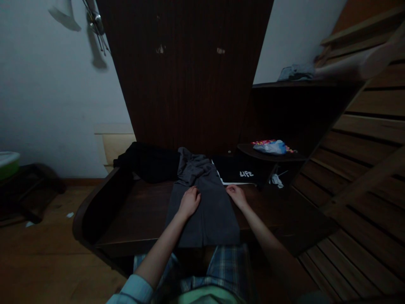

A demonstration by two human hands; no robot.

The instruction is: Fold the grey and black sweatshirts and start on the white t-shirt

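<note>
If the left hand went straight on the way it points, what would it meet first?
Most likely the rumpled far part of the dark gray cloth garment, just ahead of the left hand; its height is hard to judge.

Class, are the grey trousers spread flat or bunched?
Partly spread: the grey trousers lie flat at the near end, crumpled at the far end.

left: green tub (pixel 9 164) running off picture edge | far left: wall lamp (pixel 64 16) running past top edge | far right: pale roll (pixel 357 64) blurring | right: plastic bag (pixel 272 147) partly covering multicolored item (pixel 289 150) | near: gray trousers (pixel 218 215) hiding part of bench (pixel 139 207)
</note>
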